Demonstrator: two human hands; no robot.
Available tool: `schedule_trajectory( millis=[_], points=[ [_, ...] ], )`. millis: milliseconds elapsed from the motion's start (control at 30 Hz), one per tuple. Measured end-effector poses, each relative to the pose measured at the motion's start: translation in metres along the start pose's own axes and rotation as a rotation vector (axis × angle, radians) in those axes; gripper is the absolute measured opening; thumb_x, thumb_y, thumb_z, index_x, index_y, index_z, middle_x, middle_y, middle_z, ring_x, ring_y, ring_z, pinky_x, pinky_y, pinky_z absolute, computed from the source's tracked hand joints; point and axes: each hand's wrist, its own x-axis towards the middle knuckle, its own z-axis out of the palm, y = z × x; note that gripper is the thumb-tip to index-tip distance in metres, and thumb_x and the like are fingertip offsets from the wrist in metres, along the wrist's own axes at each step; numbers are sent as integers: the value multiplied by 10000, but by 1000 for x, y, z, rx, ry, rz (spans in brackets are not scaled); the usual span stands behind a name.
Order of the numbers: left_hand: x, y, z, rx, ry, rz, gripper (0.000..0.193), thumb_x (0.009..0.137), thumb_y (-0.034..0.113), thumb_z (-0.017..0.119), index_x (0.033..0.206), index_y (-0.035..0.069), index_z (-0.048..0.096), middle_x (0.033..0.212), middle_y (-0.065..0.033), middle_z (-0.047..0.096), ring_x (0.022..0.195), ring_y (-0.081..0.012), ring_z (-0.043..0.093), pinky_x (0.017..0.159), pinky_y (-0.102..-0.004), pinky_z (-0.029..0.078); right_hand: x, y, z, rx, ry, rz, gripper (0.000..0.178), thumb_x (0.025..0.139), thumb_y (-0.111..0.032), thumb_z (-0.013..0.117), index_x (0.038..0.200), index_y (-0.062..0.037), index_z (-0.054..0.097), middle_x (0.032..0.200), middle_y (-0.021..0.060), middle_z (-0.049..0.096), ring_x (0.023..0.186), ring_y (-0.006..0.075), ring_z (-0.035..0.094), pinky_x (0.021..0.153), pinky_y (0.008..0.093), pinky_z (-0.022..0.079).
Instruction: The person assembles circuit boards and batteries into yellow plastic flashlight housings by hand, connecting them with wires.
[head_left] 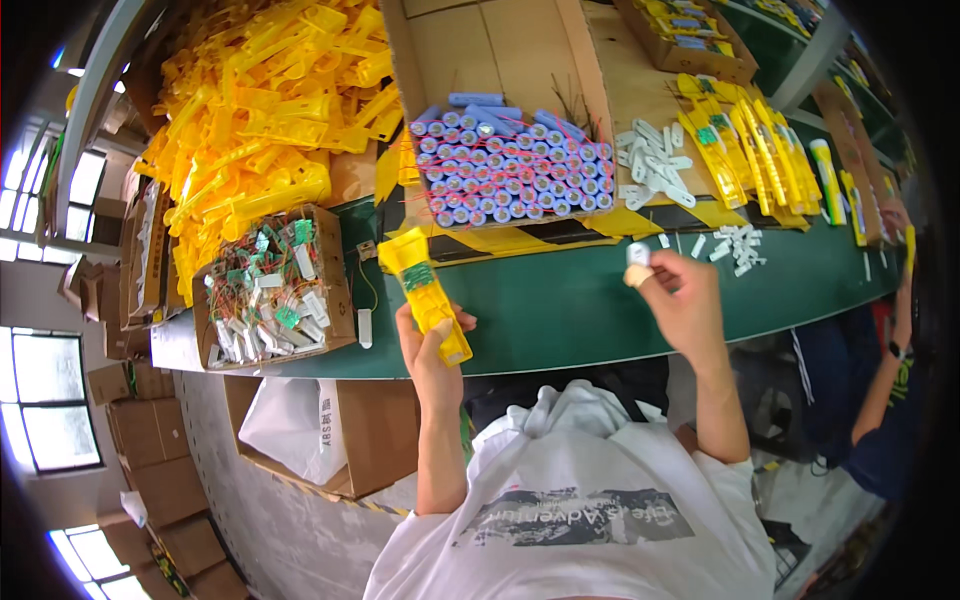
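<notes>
My left hand (432, 350) grips a yellow plastic flashlight body (423, 292) with a small green circuit board set in it, held over the near edge of the green belt (560, 300). To the right, my right hand (682, 298) pinches a small white plastic part (638, 254) between thumb and fingertips above the belt. A box of blue cylindrical battery cells (515, 165) stands just behind both hands. Loose white parts (655, 160) lie to the right of that box.
A heap of yellow flashlight shells (265, 110) fills the far left. A cardboard box of wired green circuit boards (272, 290) sits left of my left hand. Finished yellow bodies (750, 140) lie at the right. Another person's arm (890, 370) reaches in at the right edge.
</notes>
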Motion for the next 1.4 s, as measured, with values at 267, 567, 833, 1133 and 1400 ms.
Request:
schedule_trajectory(
  millis=[267,567,833,1133,1400],
  points=[
    [-41,-14,53,-25,-239,69,644,810,-17,566,1377,78,275,1127,-150,521,932,-244,616,779,-369,549,-23,-18,56,233,-227,-132,177,873,-131,714,901,44,702,723,120,669,580,162,637,535,281,479],
    [-25,-26,107,142,-296,15,346,935,19,608,1225,39,420,1027,-53,570,916,-106,566,805,-253,478,-39,-13,35,-53,-54,-198,122,865,-82,690,909,29,714,723,142,650,555,258,604,515,313,443],
    [-23,-28,109,124,-440,-205,442,911,-13,619,1300,54,420,1007,-55,593,881,-118,613,752,-268,533,-35,0,5,236,-240,-26,211,801,-19,743,1009,5,717,807,67,700,759,87,676,681,226,528],
    [-23,-27,107,-40,-530,-402,443,953,83,611,1331,78,380,952,-81,604,700,-168,649,596,-272,549,-23,34,25,1055,-386,40,330,858,-17,728,1158,73,627,951,134,690,781,188,688,722,317,588],
    [-20,-31,110,3,-508,-283,456,1044,261,425,1445,148,241,972,-159,622,623,-205,652,493,-313,566,-23,31,23,987,-309,120,270,869,-20,721,1106,90,654,979,145,711,811,175,694,722,305,582]
  ],
)
